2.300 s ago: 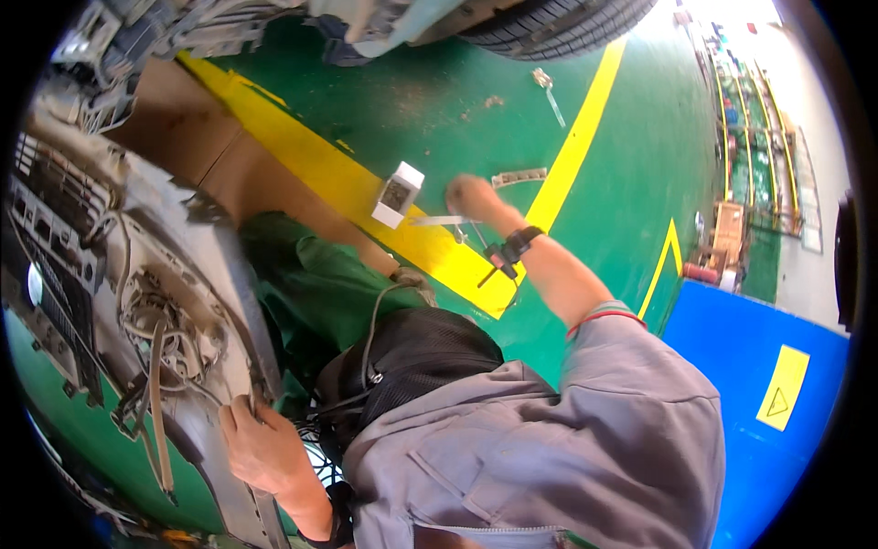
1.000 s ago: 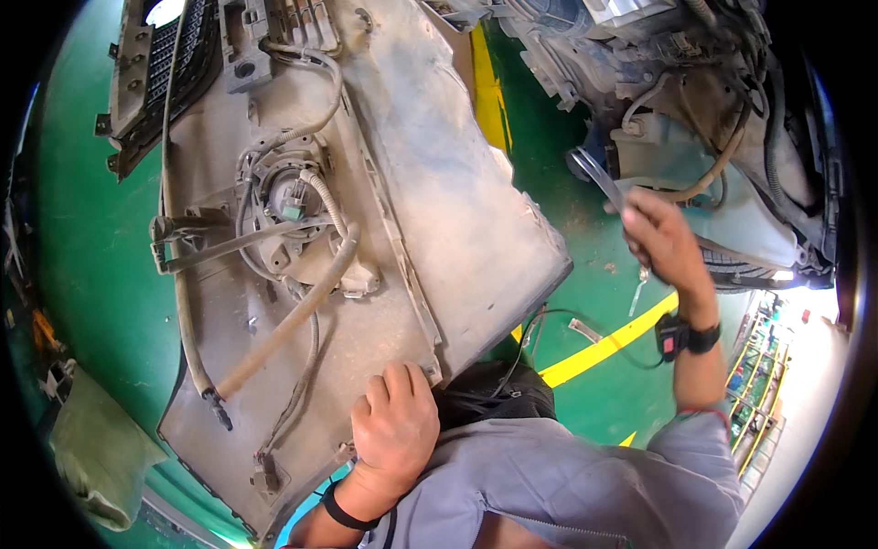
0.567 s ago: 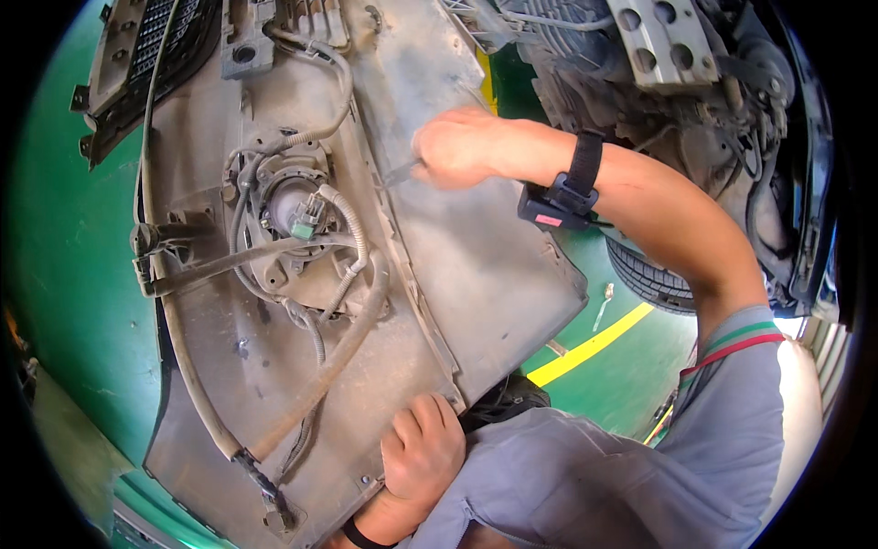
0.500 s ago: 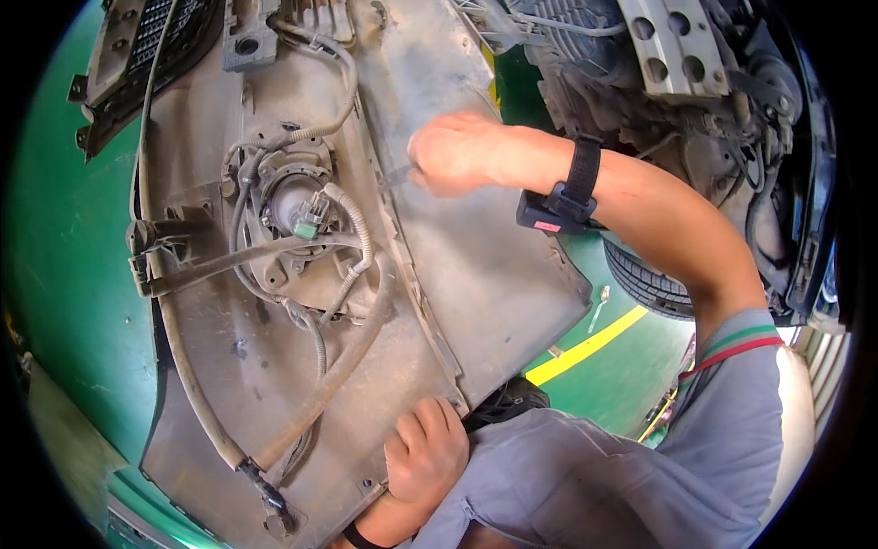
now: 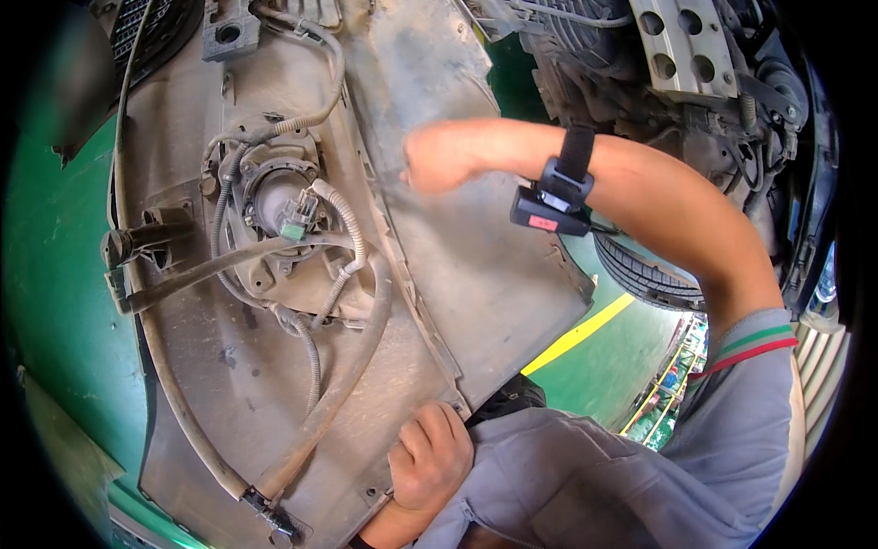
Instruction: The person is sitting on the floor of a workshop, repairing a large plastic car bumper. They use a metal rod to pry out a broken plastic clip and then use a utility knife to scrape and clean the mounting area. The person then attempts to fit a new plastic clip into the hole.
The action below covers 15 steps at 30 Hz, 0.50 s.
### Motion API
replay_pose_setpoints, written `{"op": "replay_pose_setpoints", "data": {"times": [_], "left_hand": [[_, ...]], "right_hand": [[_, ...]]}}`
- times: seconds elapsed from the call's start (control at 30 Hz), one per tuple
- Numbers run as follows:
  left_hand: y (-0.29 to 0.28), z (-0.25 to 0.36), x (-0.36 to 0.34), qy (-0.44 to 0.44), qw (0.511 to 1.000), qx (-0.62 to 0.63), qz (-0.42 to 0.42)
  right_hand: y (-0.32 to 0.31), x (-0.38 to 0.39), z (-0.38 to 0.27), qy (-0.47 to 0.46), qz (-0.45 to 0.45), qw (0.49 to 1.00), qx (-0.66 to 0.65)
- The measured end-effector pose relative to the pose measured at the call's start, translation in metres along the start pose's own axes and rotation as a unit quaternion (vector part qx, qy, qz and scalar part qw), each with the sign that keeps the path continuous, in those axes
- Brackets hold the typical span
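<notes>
A large dusty bumper cover (image 5: pixel 512 302) lies with its inner face up in front of me. My left hand (image 5: pixel 432 456) is closed on its near edge, knuckles up. Over the bumper's right part is my right hand (image 5: pixel 437 157), curled into a fist and slightly blurred; anything inside it is hidden. A round lamp (image 5: pixel 279 203) with a green-and-grey plug (image 5: pixel 297 220) sits in the bumper to the left of this hand. Corrugated wiring conduit (image 5: pixel 343 220) loops around the lamp. A thin hose (image 5: pixel 187 393) runs down the left side.
At the upper right stands the opened front of a vehicle, with a metal bracket with round holes (image 5: pixel 679 46) and a tyre (image 5: pixel 645 274). A black grille (image 5: pixel 155 37) lies at the upper left. Green floor with a yellow line (image 5: pixel 576 337) shows beyond the bumper.
My right fist stays over the bumper, its wrist turned a little and slightly lower. The view has shifted, so the bumper's lamp and wiring appear farther left. My left hand keeps its hold.
</notes>
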<state>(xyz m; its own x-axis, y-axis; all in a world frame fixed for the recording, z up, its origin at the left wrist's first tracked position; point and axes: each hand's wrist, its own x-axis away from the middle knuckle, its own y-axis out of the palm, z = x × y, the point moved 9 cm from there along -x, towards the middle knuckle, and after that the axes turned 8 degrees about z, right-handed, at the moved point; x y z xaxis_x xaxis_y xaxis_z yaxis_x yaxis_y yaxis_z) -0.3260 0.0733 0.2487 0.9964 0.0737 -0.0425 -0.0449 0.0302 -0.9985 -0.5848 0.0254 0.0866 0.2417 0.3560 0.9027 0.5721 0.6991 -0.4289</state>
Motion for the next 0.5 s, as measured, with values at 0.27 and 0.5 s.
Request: {"op": "replay_pose_setpoints", "data": {"times": [0.27,0.5], "left_hand": [[-0.002,-0.002,0.000,0.009,1.000,0.006,0.019],[0.000,-0.001,0.001,0.003,1.000,-0.005,-0.004]], "right_hand": [[-0.024,-0.003,-0.015,-0.091,0.011,0.990,0.110],[-0.019,0.000,-0.019,-0.086,0.013,0.992,0.096]]}}
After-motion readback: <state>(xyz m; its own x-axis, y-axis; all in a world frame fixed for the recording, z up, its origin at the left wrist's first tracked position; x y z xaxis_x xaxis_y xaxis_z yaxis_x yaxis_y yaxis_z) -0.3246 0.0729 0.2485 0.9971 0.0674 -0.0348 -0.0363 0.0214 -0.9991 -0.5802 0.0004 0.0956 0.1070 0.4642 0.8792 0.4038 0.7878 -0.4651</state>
